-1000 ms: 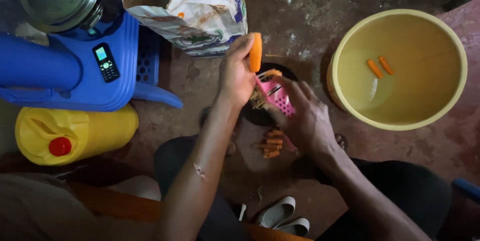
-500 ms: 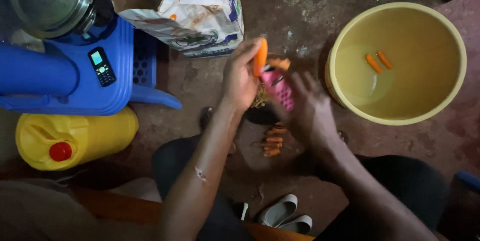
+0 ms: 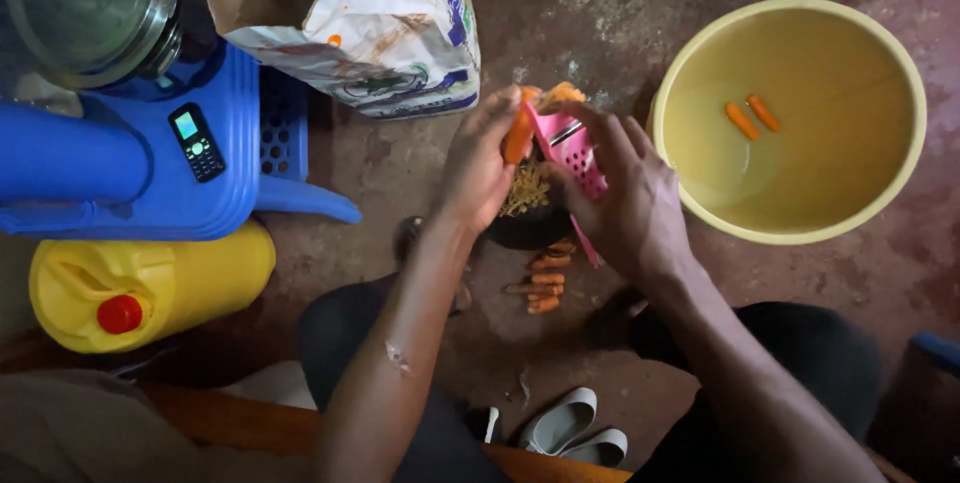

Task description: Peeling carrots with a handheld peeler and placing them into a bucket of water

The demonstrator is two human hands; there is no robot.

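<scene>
My left hand (image 3: pixel 478 165) grips an orange carrot (image 3: pixel 518 133) and presses it against a pink grater (image 3: pixel 572 151). My right hand (image 3: pixel 630 203) holds that grater tilted over a dark bowl (image 3: pixel 525 228), which has shredded carrot (image 3: pixel 525 188) in it. Several carrot stubs (image 3: pixel 545 278) lie on the floor just below the bowl.
A yellow basin (image 3: pixel 690 213) of water with two carrots (image 3: pixel 752 116) stands to the right. A printed sack (image 3: pixel 370 33) lies above. To the left are a blue plastic stool (image 3: pixel 120 193) carrying a phone (image 3: pixel 195 143) and a glass-lidded pot (image 3: pixel 85 3), and a yellow jerrycan (image 3: pixel 140 288). Pale shoes (image 3: pixel 570 433) rest below.
The carrot in my left hand has slid down along the grater, and both hands have shifted slightly. The rest of the scene has not moved.
</scene>
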